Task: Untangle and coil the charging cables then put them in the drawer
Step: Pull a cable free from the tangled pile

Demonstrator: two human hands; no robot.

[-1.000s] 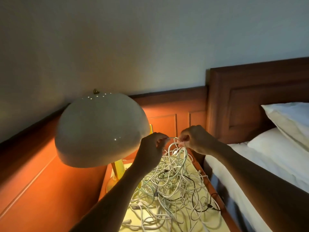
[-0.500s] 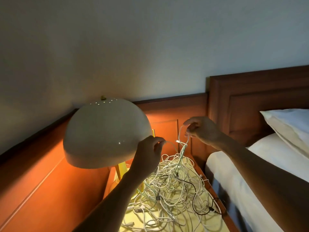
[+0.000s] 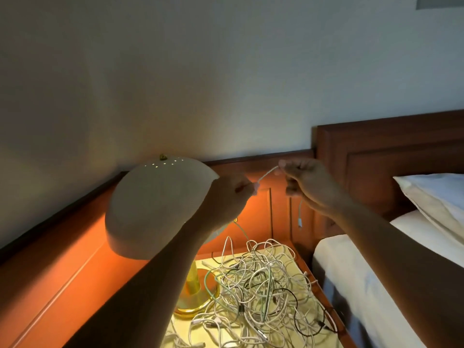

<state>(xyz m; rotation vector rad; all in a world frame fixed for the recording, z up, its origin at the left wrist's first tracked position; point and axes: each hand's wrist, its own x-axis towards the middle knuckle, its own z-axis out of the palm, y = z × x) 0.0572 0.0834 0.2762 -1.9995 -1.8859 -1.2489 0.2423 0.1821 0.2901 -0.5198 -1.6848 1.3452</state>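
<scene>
Cable (image 3: 267, 175) up in the air, a white one, pinched taut between the left hand (image 3: 228, 194) and the right hand (image 3: 306, 182), plug end (image 3: 299, 222) dangling under the right fist, while a strand drops from the left into the tangle (image 3: 261, 285) heaped across the nightstand top (image 3: 209, 262). Best play, I'd say: feed it out slowly and lift loops clear rather than yank, or knots tighten and the lamp (image 3: 155, 204) by the left wrist gets snagged.
</scene>
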